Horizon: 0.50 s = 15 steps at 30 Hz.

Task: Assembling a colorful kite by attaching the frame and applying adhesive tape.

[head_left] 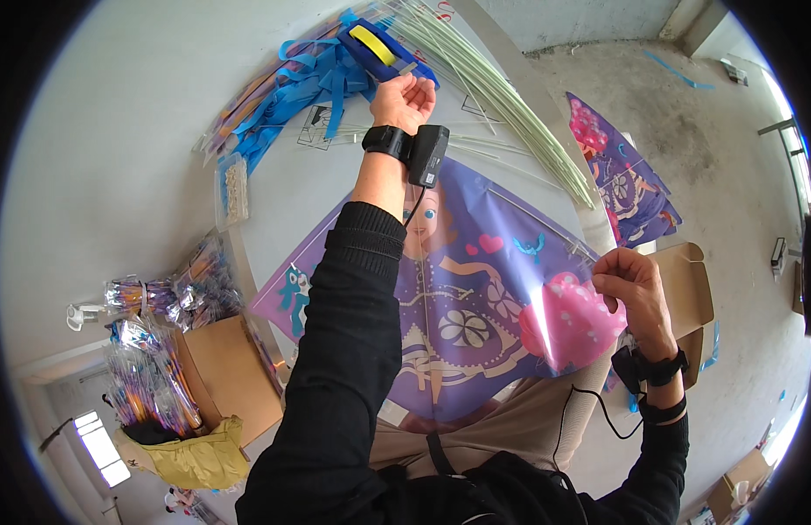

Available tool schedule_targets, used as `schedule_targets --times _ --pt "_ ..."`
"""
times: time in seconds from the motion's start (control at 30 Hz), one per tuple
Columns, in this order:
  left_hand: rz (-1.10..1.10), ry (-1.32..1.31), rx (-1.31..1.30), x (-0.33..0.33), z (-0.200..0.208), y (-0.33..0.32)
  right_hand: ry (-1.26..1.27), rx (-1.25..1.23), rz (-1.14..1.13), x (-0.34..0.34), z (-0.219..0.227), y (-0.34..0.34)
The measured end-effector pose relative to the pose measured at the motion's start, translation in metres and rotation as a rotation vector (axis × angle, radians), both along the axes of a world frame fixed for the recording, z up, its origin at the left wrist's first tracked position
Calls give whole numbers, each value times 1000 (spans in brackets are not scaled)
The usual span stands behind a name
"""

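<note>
A purple kite (458,306) printed with a cartoon figure and pink hearts lies over the table's near part and my lap. At its right corner my right hand (637,289) is closed in a pinch on the kite's edge. My left hand (405,101) reaches to the far side, its fingers curled together at the cutter end of a blue tape dispenser (369,45) with a yellow roll. Whatever lies between those fingertips is too small to make out. My left forearm covers part of the kite's left half.
Pale thin rods (502,105) lie along the table's far right, blue ribbons (287,101) at the far left. A clear box of small parts (233,192) sits at the left edge. Packed bundles (152,376) and a cardboard box (226,372) stand left; another kite (620,175) hangs right beside an open carton (685,297).
</note>
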<state>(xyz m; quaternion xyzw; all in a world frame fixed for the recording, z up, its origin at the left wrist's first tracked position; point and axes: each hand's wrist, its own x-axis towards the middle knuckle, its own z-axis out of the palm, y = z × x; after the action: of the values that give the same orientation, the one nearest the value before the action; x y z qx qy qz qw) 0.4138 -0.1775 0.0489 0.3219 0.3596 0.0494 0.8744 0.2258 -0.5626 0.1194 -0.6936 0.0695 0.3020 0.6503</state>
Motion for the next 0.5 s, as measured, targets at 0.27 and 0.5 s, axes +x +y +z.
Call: schedule_targets --times 0.27,0.5 --pt "76 9 147 1 0 -9 6 -21 -12 -2 -8 4" --pt "87 35 117 5 -10 -8 -14 -37 56 -4 -11 4"
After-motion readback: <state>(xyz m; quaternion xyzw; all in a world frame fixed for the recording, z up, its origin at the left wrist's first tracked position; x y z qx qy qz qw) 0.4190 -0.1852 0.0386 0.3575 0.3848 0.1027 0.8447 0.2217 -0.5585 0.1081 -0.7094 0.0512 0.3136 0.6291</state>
